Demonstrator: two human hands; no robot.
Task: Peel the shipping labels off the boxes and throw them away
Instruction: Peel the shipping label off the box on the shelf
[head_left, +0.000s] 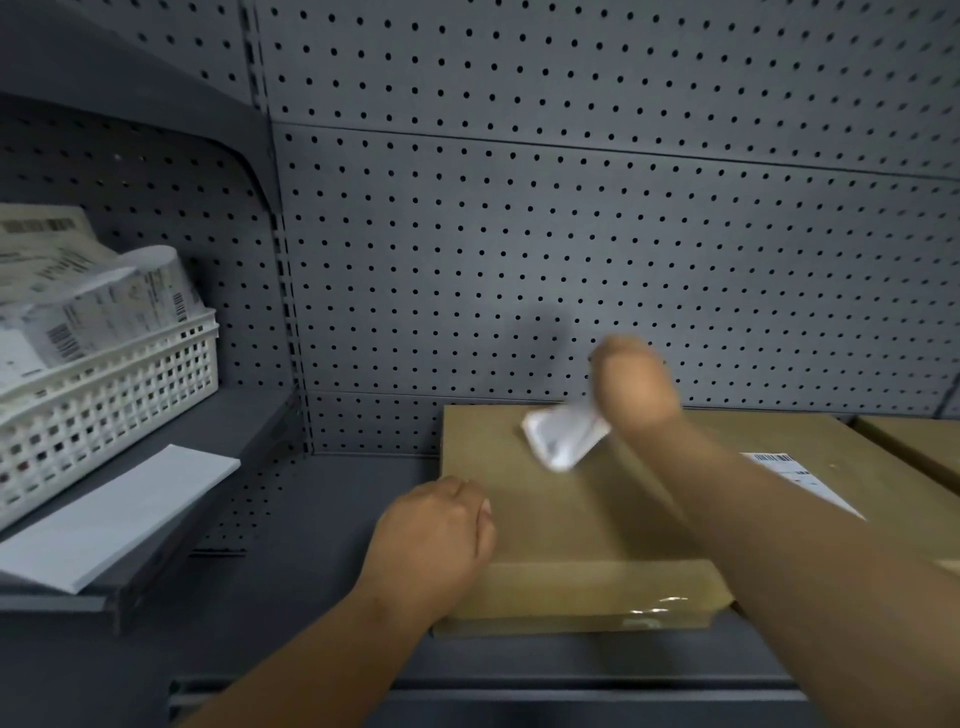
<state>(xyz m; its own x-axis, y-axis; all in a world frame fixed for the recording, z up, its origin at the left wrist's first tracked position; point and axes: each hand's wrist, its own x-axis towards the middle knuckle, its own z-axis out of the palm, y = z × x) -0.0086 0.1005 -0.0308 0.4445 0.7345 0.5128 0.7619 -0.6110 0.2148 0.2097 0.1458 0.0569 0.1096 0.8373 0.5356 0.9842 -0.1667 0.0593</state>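
A flat brown cardboard box (561, 519) lies on the grey shelf. My left hand (436, 540) rests with curled fingers on the box's left edge. Above the box's far side, my right hand (634, 384) is raised and blurred, gripping a crumpled white shipping label (563, 434) that hangs clear of the box. Another white label with a barcode (800, 475) is stuck on the box to the right, partly hidden by my right forearm. A white lattice basket (119, 395) at the left holds several peeled labels.
A second brown box (919, 447) sits at the far right. A white sheet pad (109, 514) lies on the raised left shelf in front of the basket. Grey pegboard (519, 218) forms the back wall.
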